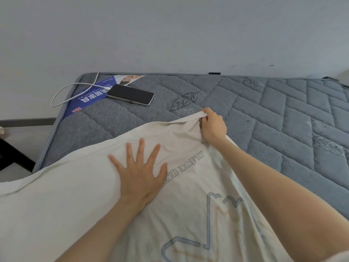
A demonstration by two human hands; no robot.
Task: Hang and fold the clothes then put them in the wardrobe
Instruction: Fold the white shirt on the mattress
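Note:
A cream T-shirt (79, 195) with grey lettering and a line drawing lies spread over the near part of a grey quilted mattress (264, 114). My left hand (139, 171) lies flat on the shirt with fingers spread, pressing the cloth down. My right hand (212, 125) pinches the shirt's far edge and holds a bunched corner of it just above the mattress.
A black phone (131, 94) lies on the far left of the mattress with a white cable (64, 91) looping off the edge. A blue label (86, 98) is under it. A pale wall stands behind; a dark object (13, 156) is at the left.

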